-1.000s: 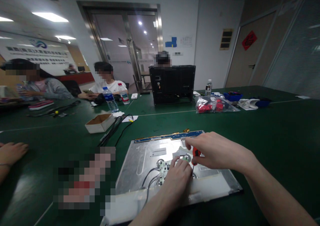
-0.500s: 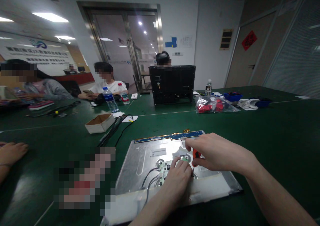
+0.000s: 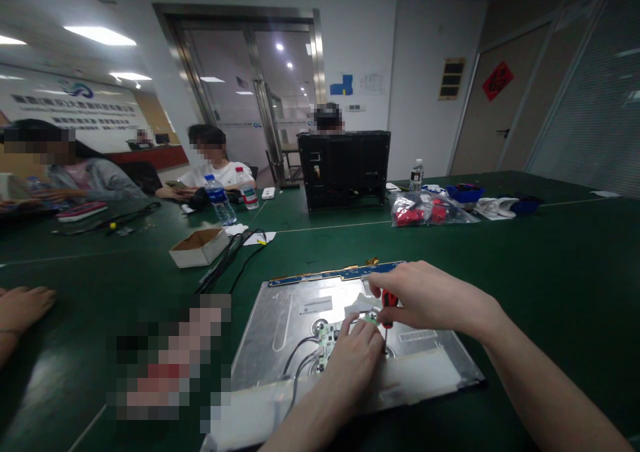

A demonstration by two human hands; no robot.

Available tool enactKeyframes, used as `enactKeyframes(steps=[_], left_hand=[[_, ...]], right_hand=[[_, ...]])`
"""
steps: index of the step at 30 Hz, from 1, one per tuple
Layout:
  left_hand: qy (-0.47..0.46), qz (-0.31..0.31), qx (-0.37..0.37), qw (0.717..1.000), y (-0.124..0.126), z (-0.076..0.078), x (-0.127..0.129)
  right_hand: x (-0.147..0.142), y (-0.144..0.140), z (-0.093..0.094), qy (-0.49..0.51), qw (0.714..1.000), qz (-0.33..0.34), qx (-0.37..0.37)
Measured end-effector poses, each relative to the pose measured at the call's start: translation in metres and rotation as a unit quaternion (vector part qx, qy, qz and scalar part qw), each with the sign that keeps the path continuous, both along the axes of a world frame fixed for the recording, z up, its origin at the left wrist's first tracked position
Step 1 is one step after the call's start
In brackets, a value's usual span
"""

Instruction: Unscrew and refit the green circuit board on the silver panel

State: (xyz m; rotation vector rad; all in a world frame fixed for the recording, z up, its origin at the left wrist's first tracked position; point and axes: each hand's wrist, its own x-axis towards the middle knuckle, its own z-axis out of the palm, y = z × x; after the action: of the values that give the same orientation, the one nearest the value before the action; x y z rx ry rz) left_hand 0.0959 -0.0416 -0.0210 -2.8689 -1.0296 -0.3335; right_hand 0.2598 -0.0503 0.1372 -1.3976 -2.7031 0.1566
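Note:
A silver metal display panel (image 3: 295,325) lies back side up on the green table in front of me. A small green circuit board (image 3: 326,339) with black wires sits on its middle. My left hand (image 3: 353,362) rests on the panel, fingertips pressing on the board. My right hand (image 3: 425,299) grips a red-handled screwdriver (image 3: 389,300), held upright with its tip down on the panel just right of the board.
A white cardboard box (image 3: 199,247) and black cables (image 3: 230,255) lie beyond the panel to the left. Farther back stand water bottles (image 3: 220,199), a black case (image 3: 345,169) and a bag of red parts (image 3: 425,209). Another person's hand (image 3: 23,305) rests at far left.
My right hand has shifted slightly up and left with the screwdriver, turning it between the fingers. The left hand and the panel stay put.

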Motion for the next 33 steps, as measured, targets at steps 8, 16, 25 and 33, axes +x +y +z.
enactKeyframes(steps=[8, 16, 25, 33], left_hand=[[0.02, 0.02, -0.002, 1.0, -0.003, 0.003, 0.002], [0.02, 0.025, -0.034, 0.999, -0.007, 0.013, 0.002], [-0.005, 0.034, -0.022, 0.999, -0.008, 0.013, 0.001], [-0.009, 0.03, -0.015, 0.999, -0.007, 0.009, 0.0]], right_hand=[[0.001, -0.001, 0.002, 0.022, 0.999, 0.019, -0.028], [0.002, -0.006, 0.004, 0.017, 0.998, 0.027, -0.05], [0.001, -0.006, 0.003, 0.004, 1.0, 0.005, -0.023], [0.001, -0.005, -0.001, -0.006, 1.0, 0.012, 0.007]])
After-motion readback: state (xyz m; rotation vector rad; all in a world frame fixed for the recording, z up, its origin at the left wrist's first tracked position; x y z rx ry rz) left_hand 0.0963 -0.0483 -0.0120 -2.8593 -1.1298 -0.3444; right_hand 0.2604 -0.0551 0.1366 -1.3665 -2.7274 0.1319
